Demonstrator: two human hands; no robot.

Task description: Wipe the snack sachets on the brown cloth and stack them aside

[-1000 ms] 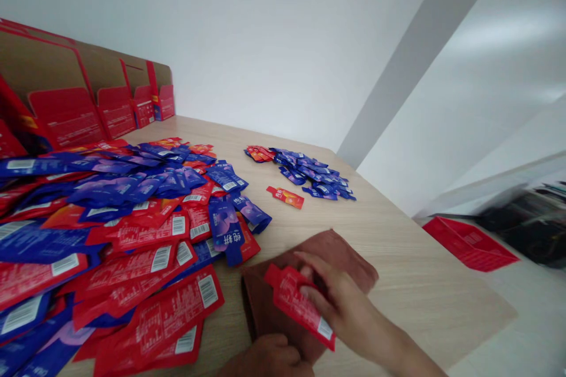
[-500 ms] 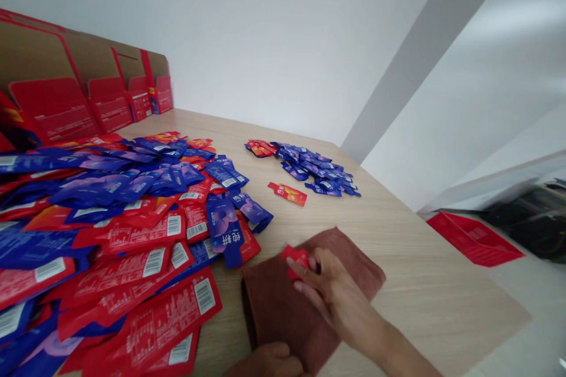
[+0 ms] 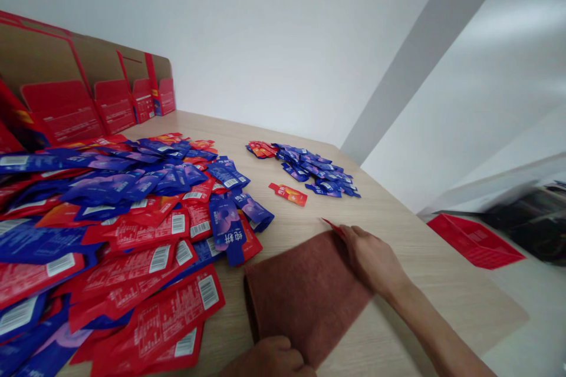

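Observation:
A folded brown cloth (image 3: 300, 288) lies on the table in front of me. My right hand (image 3: 369, 256) is closed on a red sachet (image 3: 331, 224), seen nearly edge-on, at the cloth's far right corner. Most of that sachet is hidden by the fingers. Down at the cloth's near edge, my left hand (image 3: 274, 358) has its fingers curled against the fabric, gripping it. Beyond the cloth, a single red-orange sachet (image 3: 288, 194) lies flat by itself.
A big heap of red and blue sachets (image 3: 145, 230) covers the left side. Farther back sits a smaller pile of mostly blue sachets (image 3: 313, 168). Red open-fronted cartons (image 3: 66, 109) line the back left. A red box (image 3: 475, 241) is off the table's right side.
My right hand has moved right and away from me, from the cloth's middle to its far right corner, with the red sachet turned edge-on. The left hand remains at the near edge.

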